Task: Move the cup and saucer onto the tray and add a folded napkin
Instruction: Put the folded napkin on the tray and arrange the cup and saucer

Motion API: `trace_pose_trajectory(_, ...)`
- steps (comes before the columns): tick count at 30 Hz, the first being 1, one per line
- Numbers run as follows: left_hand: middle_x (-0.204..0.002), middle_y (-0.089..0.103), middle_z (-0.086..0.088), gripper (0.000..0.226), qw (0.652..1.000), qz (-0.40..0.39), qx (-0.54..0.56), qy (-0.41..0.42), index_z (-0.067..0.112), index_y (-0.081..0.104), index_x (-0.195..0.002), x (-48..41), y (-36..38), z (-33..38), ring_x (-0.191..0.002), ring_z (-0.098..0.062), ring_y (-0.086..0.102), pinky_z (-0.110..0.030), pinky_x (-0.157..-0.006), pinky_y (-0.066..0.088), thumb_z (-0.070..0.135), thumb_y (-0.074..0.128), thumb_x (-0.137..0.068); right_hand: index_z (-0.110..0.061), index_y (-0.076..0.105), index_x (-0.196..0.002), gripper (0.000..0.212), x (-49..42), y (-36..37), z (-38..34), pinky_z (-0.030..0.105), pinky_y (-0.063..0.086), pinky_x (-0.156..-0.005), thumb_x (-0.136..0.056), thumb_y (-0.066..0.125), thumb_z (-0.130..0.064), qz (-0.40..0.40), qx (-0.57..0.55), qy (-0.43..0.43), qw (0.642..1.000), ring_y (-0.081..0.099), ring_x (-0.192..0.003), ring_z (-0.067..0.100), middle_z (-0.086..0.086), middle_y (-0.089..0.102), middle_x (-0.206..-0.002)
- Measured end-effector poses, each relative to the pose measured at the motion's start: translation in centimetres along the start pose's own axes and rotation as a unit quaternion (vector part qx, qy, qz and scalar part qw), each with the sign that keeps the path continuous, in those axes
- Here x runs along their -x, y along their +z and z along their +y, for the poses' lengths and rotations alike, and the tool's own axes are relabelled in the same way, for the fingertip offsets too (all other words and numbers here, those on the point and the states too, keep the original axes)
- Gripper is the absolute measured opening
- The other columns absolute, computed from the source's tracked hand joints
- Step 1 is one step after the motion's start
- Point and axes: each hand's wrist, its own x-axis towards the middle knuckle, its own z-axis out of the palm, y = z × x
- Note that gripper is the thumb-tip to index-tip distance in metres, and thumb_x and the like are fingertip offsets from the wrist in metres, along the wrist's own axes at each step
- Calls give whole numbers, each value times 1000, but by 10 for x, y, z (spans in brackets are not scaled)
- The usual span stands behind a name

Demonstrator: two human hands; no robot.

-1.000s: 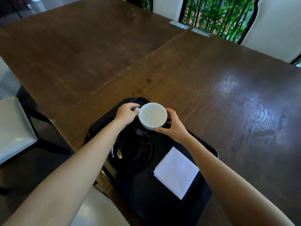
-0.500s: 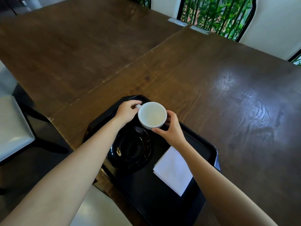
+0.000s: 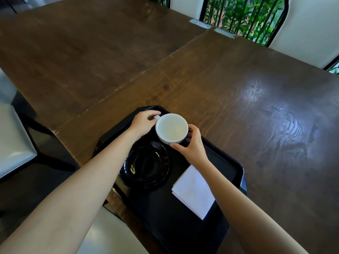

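Barely anything's shifted since a second ago; both hands keep gripping the white cup (image 3: 171,128), left hand (image 3: 142,123) pinching its handle, right hand (image 3: 192,145) cupping its side; cup's held over the tray (image 3: 229,164), saucer (image 3: 146,166) sits just toward me and left; napkin (image 3: 194,191) already on.

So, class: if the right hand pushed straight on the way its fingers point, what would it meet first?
The white cup: the right hand already cups its side. Beyond it lies the tray rim.

We look forward and steeply down from a single head-worn wide-angle camera, close above our two forearms and the black tray (image 3: 229,167) at the near edge of the wooden table (image 3: 238,92).
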Motion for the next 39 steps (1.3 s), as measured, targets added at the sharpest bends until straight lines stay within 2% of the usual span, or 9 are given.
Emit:
trace_pose_trajectory(5, -129, 59, -3, 32, 1000, -19, 3, 1, 15, 60, -121, -3, 0, 1, -115, -12, 52, -23, -92, 38, 7, 55, -90, -26, 32, -129, 81, 4, 5, 3, 13, 41, -87, -66, 83, -29, 18, -1, 4, 1000, 48, -115, 9, -2, 42, -132)
trace_pose_trajectory(12, -132, 56, -6, 39, 1000, 15, -18, -21, 13, 53, -128, 11, -18, -3, -118, -17, 53, -30, -101, 40, 4, 55, -90, -18, 32, -137, 78, 18, 2, -3, 32, 46, -99, -74, 77, -33, 30, 36, 39, 998, 47, -118, 14, 0, 39, -136)
trace_pose_trajectory(15, -125, 61, -2, 34, 993, 10, -112, -44, 19, 58, -123, 40, -42, -20, -106, -11, 56, -24, -88, 42, 16, 58, -90, -21, 47, -120, 41, 39, 8, -5, 35, 51, -92, -85, 64, -35, 54, 97, 35, 993, 49, -107, 11, -8, 45, -113)
trace_pose_trajectory(17, -122, 62, 0, 32, 987, -23, -149, -64, 23, 58, -121, 67, -52, -33, -97, -7, 55, -20, -79, 41, 21, 59, -89, -18, 56, -115, 30, 54, 14, -6, 32, 49, -86, -88, 60, -33, 51, 146, -4, 988, 46, -96, 8, -11, 50, -99)
trace_pose_trajectory(21, -132, 55, -6, 44, 974, -50, -201, -94, 29, 49, -131, 105, -53, -48, -102, -23, 61, -31, -78, 48, 15, 58, -90, -17, 61, -117, 32, 71, 26, -8, 30, 44, -85, -89, 60, -31, 2, 217, -45, 975, 46, -88, 13, -3, 64, -93)
trace_pose_trajectory(25, -135, 51, -9, 53, 979, -14, -191, -74, 28, 48, -132, 111, -47, -55, -116, -24, 53, -28, -81, 45, -1, 53, -88, -15, 56, -125, 39, 74, 33, -11, 32, 42, -88, -88, 61, -24, -31, 252, -37, 967, 48, -92, 20, -1, 62, -90)
trace_pose_trajectory(33, -129, 55, -8, 51, 981, 2, -185, -54, 23, 49, -132, 111, -54, -61, -111, -23, 54, -30, -83, 46, -4, 51, -88, -13, 54, -129, 42, 73, 42, -17, 35, 43, -90, -88, 61, -23, -23, 244, -35, 969, 50, -99, 22, 3, 64, -98)
trace_pose_trajectory(36, -134, 52, -10, 46, 969, 26, -241, -46, 16, 46, -134, 118, -52, -49, -119, -27, 49, -38, -94, 46, 5, 53, -90, -12, 50, -130, 44, 78, 35, -21, 32, 40, -92, -89, 60, -26, -26, 233, -37, 971, 48, -106, 24, 4, 63, -108)
trace_pose_trajectory(39, -130, 54, -9, 42, 951, 117, -278, 70, 11, 50, -129, 146, -28, -24, -122, -26, 46, -38, -101, 39, 7, 57, -87, -15, 39, -139, 57, 91, 9, -18, 35, 33, -102, -89, 59, -36, -3, 273, -35, 961, 38, -124, 25, 4, 53, -132)
